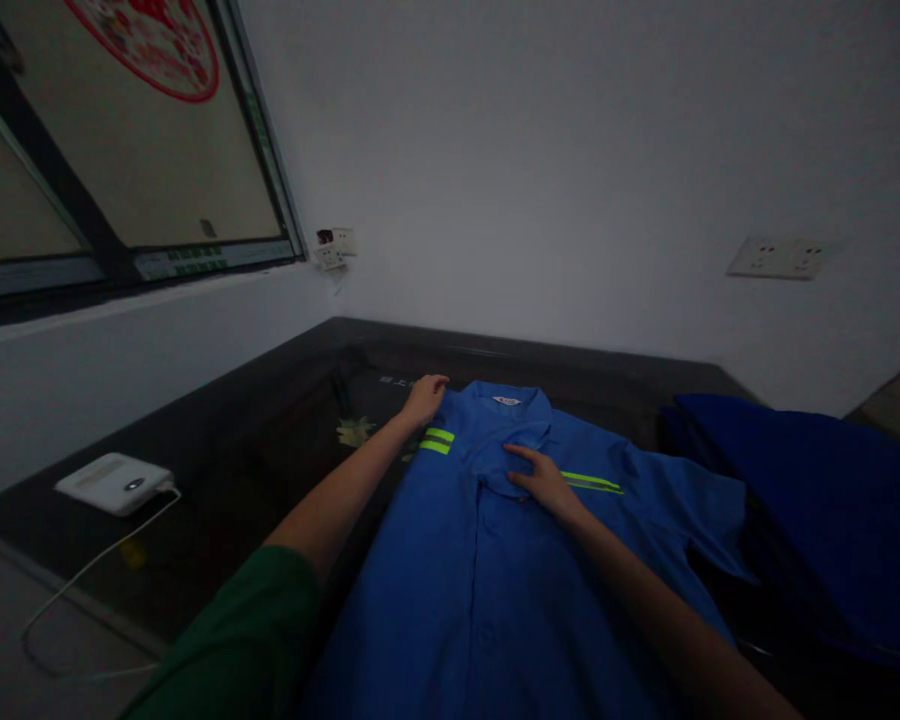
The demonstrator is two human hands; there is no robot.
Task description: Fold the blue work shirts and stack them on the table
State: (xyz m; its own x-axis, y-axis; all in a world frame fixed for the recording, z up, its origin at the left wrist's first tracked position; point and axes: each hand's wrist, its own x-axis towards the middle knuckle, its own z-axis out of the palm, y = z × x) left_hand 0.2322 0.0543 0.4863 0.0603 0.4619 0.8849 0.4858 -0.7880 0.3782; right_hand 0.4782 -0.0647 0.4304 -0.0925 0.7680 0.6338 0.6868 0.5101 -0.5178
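A blue short-sleeved work shirt [450,580] with yellow-green stripes lies front up on a dark glossy surface, its collar pointing away from me. My left hand [425,398] is at the shirt's left shoulder edge, fingers bent together over the cloth there. On the upper chest, just below the collar, rests my right hand [546,482]; its thumb and forefinger are apart and touch the fabric. The sleeve on the right lies spread outward. The sleeve on the left is out of sight.
A darker blue pile of cloth [817,500] lies at the right. On the left stands a white box-shaped device [118,484] with a white cable [90,565]. Walls with sockets [776,258] border the back, and a window [157,150] is at the upper left.
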